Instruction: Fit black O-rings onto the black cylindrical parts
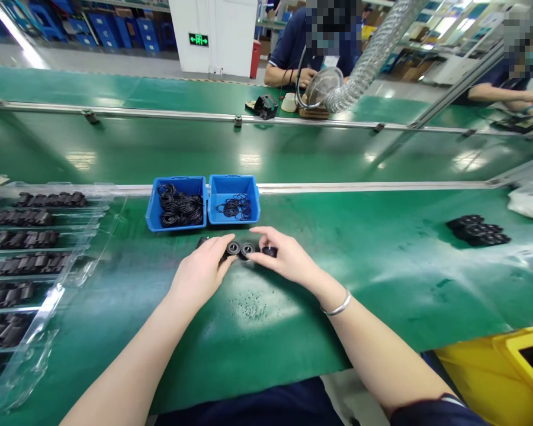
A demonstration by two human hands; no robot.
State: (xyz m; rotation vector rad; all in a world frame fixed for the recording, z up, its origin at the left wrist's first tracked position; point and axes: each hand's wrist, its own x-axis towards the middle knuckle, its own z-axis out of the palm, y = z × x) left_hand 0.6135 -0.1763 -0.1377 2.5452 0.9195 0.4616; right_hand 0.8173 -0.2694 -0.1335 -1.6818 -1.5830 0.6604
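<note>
i'm seeing the green bench (257,349) spanning the view, the clear tray (53,299) lying on the left, two blue bins (235,221) sitting side by side, holding black rings (182,207). my left hand (199,269) is pinching the round black parts (233,248) mid-bench; my right hand (288,255) is curving around their other end, grip unclear.

Green bench (382,236); blue bins (149,214), black parts (477,231) on it.

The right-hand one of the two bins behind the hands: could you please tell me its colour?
The bin is blue, seen in the head view.
</note>
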